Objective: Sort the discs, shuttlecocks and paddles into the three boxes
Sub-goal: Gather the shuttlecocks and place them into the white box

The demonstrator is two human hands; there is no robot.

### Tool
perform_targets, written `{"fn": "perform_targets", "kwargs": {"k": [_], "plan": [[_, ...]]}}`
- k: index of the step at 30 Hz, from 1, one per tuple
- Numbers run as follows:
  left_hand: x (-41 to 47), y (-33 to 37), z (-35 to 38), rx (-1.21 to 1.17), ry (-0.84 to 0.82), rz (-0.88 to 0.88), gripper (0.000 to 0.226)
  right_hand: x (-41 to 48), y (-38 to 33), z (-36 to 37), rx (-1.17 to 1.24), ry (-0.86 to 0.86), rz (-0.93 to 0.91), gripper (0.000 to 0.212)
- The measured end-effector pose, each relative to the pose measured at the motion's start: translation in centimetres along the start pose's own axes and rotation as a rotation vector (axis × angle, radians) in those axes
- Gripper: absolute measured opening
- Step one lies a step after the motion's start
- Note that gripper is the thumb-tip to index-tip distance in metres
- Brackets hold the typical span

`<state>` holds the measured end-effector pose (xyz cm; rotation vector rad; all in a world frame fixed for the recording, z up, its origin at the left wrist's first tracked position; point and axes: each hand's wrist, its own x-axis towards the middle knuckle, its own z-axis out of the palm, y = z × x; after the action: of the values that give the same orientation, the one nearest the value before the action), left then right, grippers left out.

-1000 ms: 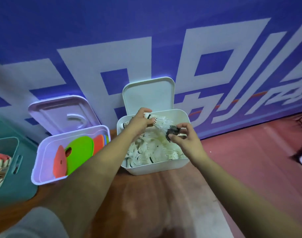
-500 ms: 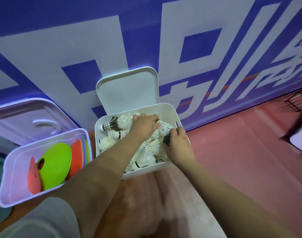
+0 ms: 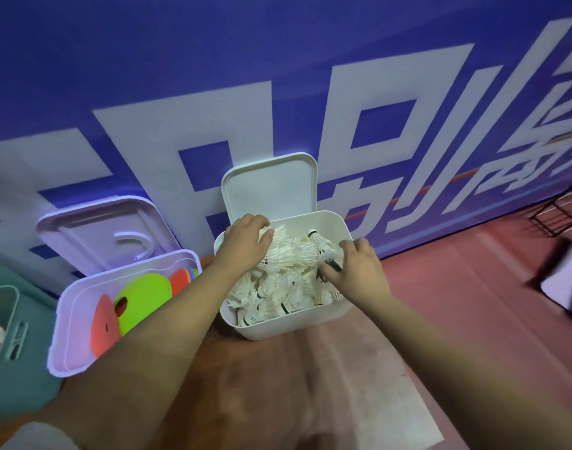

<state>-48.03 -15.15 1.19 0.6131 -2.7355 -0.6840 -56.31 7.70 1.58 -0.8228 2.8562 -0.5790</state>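
The left hand (image 3: pixel 245 240) lies palm-down over the far left of the white box (image 3: pixel 291 323), fingers loosely spread and curled onto the heap of shuttlecocks (image 3: pixel 278 287), seemingly pressing them down so they settle below the rim. The right hand (image 3: pixel 356 271) reaches in from the right, fingers bent among the feathers near a dark-tipped shuttlecock (image 3: pixel 331 263); whether it pinches that one I cannot tell. The box's lid (image 3: pixel 268 186) leans open against the blue wall, keeping the mouth free. Just left on the worktop (image 3: pixel 262 384), the lilac box (image 3: pixel 80 323) holds the discs (image 3: pixel 145 293) stacked on edge, which saves room. At the far left a teal box (image 3: pixel 18 352) shows contents too cropped to identify.
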Motion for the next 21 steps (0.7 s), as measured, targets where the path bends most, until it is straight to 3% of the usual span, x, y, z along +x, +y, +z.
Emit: {"fn": "perform_targets", "kwargs": {"k": [7,10,15,21], "plan": [[-1.3,-2.6,-6.4,-0.197,0.083,-0.281,0.022,2.3,-4.5,-4.5,0.145,0.017,0.019,0.063],[0.0,-3.0,-7.6,-0.239,0.081,-0.367,0.03,5.7,-5.6,-5.7,0.212,0.016,0.018,0.067],[3.5,-3.4,-7.1,-0.24,0.077,-0.466,0.053,12.5,-5.5,-5.3,0.263,-0.029,0.011,0.07],[6.2,-2.9,-3.9,-0.266,0.096,-0.577,0.057,18.9,-4.3,-2.4,0.385,-0.199,0.041,0.078]]}}
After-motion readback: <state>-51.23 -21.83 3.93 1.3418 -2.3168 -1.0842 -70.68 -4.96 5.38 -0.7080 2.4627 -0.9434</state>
